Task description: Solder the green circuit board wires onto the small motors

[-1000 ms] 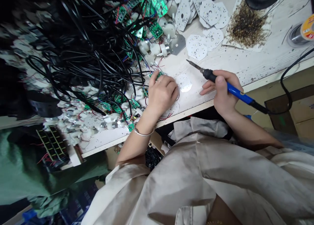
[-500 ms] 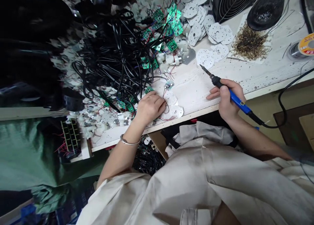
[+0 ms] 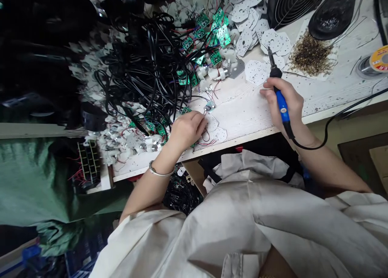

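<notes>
Along the white bench (image 3: 242, 108) in the head view, the right hand (image 3: 286, 102) grips a blue-handled soldering iron (image 3: 282, 107), its tip now swung upright toward the perforated LED plates (image 3: 256, 72). The left hand (image 3: 188, 129) rests against a red-wired plate (image 3: 218, 135); whether it holds anything cannot be determined.

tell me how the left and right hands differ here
The right hand grips a blue-handled soldering iron tip-up, while the left hand holds no tool that shows. The left hand lies low, its fingertips at wired white plates, while the right hand is raised clear of them. The left wrist wears a silver bangle; the right shows none. Both hands are over the white workbench.
</notes>
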A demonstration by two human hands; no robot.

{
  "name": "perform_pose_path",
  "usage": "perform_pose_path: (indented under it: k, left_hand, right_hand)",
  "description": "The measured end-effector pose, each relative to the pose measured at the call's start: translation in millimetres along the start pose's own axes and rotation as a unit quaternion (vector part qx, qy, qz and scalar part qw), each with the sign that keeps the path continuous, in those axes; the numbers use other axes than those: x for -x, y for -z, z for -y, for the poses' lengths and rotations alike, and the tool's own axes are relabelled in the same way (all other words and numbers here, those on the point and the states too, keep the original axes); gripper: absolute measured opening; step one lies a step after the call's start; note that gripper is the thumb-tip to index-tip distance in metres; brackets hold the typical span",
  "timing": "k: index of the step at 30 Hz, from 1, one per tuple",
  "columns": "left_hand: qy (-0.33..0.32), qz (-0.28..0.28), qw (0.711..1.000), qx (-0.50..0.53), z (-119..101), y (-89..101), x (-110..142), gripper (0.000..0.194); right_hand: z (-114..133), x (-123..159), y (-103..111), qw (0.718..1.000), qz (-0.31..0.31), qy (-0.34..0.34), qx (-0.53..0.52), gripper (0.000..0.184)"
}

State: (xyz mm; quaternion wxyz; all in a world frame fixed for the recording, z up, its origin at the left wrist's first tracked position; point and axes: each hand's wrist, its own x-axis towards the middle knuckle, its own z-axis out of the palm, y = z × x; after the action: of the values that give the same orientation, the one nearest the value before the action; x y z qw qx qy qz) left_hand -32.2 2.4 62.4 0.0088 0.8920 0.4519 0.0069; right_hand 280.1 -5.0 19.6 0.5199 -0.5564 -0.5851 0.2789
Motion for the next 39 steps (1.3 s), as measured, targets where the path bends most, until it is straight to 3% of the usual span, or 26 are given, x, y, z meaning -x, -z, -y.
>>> perform_pose_path:
  k: [2,6,9,12,15,18,21,25,27,30,32,36,38,39]
  left_hand:
    - [0.020,-0.032,0.999,0.019,-8.0,2.7,-12.3,0.030]
    - [0.032,-0.079,0.996,0.036,-11.8,12.6,-45.1,0.021]
    - [0.047,-0.086,0.995,0.033,6.1,30.2,-71.3,0.014]
    - [0.061,-0.087,0.994,0.008,41.8,56.1,-97.8,0.021]
    - [0.085,-0.045,0.994,-0.049,83.9,81.1,-128.1,0.030]
    - [0.107,0.073,0.987,-0.093,122.0,97.7,-157.8,0.040]
    - [0.084,0.173,0.977,-0.091,147.6,104.4,-177.9,0.044]
    - [-0.015,0.117,0.980,-0.159,149.9,95.2,-191.3,0.023]
    - [-0.080,0.131,0.968,-0.196,141.6,88.1,-194.4,0.007]
    - [-0.096,0.178,0.956,-0.212,129.1,93.4,-186.3,0.030]
    - [-0.072,0.146,0.963,-0.217,122.2,113.5,-165.8,0.030]
    - [-0.009,0.013,0.972,-0.234,114.3,167.7,-87.6,0.027]
    - [0.025,-0.019,0.971,-0.239,118.4,180.2,-38.6,0.028]
    - [0.038,-0.006,0.970,-0.238,123.0,179.6,-13.9,0.027]
  right_hand:
    - [-3.5,-14.5,-0.8,0.994,0.056,0.028,0.092,0.032]
    - [-4.6,-31.3,-9.0,0.951,0.170,0.066,0.248,0.035]
    - [-5.3,-32.7,-15.6,0.932,0.183,0.081,0.304,0.037]
    - [-6.1,-29.8,-18.7,0.928,0.179,0.068,0.320,0.040]
    - [-6.3,-26.4,-19.3,0.924,0.181,0.063,0.331,0.043]
    - [-8.9,-23.7,-19.7,0.925,0.164,0.082,0.334,0.044]
    - [-14.5,-22.2,-21.1,0.930,0.123,0.110,0.328,0.043]
    - [-17.1,-22.4,-23.8,0.928,0.120,0.118,0.334,0.043]
    - [-14.3,-23.2,-24.2,0.926,0.131,0.103,0.339,0.045]
    - [-7.5,-24.6,-23.0,0.923,0.154,0.070,0.346,0.046]
    - [-3.4,-25.4,-21.8,0.922,0.164,0.052,0.348,0.046]
    - [0.3,-26.5,-21.3,0.926,0.162,0.050,0.338,0.045]
    - [-0.2,-26.5,-21.7,0.933,0.161,0.052,0.319,0.044]
    - [-0.7,-26.3,-22.0,0.936,0.162,0.049,0.308,0.043]
